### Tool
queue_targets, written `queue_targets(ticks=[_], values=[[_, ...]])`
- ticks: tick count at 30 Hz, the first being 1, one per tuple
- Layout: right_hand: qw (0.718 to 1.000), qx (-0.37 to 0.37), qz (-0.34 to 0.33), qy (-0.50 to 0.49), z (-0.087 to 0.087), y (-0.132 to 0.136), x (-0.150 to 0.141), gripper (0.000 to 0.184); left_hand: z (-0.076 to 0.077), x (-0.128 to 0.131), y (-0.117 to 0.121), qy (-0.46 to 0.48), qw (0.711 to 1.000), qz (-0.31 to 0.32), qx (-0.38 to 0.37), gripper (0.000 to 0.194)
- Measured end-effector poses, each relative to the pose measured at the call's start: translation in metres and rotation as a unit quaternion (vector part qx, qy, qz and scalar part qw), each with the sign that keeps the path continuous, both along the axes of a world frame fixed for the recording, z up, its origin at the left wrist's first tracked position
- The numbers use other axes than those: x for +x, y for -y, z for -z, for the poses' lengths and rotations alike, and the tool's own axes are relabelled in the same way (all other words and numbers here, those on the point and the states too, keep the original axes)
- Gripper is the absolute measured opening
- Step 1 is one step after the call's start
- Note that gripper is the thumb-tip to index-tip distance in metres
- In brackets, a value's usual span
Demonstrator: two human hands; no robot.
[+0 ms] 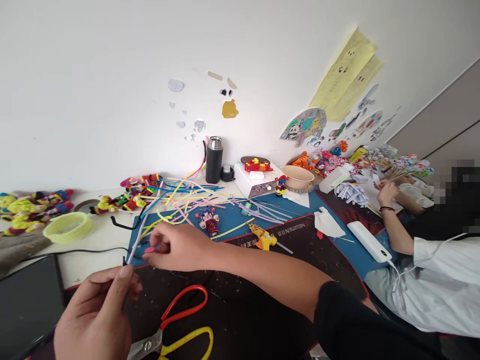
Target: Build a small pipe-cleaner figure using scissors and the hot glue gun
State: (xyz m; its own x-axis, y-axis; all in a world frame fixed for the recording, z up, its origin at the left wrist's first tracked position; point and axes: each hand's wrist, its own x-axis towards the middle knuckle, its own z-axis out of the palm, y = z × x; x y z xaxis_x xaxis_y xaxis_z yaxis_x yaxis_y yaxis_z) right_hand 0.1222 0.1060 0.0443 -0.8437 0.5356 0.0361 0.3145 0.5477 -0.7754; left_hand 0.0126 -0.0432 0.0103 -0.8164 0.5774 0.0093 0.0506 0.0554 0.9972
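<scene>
My left hand (97,312) is in the lower left, thumb and fingers pinched on the lower end of a pale lilac chenille stem (135,242). A small black tip (125,260) shows beside that pinch. Just above and to the right, my right hand (180,248) is closed, with a small pink piece (150,249) at its fingertips. Its exact kind is partly hidden. Below my right hand lie scissors (184,306) with one red and one yellow handle. A doll-like figure (208,221) with a blue headdress lies beyond my right hand.
Loose chenille stems (195,192) spread across the back. A yellow glue gun (264,237) rests on the dark mat (243,310). A black thermos (214,162), white box (258,177) and beige bowl (298,177) stand by the wall. Another person's hand (388,192) works at right.
</scene>
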Motion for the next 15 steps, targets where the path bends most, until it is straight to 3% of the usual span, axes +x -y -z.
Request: queue_targets(ticks=[2,4,6,11,15], values=[[0.983,-0.162,0.024,-0.088,0.0,0.005,0.018,0.036,-0.005,0.001,-0.005,0.04,0.999,0.013,0.003,0.04],[0.939,-0.306,0.021,-0.154,0.006,0.009,0.035,0.046,-0.006,0.003,-0.011,0.099,0.994,0.042,0.009,0.047],[0.902,-0.38,0.031,-0.2,0.014,0.011,0.051,0.054,-0.006,0.006,-0.019,0.162,0.984,0.074,0.012,0.053],[0.854,-0.447,0.04,-0.264,0.033,0.011,0.081,0.057,-0.008,0.024,-0.031,0.271,0.949,0.159,-0.021,0.054],[0.844,-0.452,0.052,-0.284,0.042,0.01,0.1,0.054,-0.015,0.037,-0.04,0.288,0.945,0.152,-0.022,0.056]])
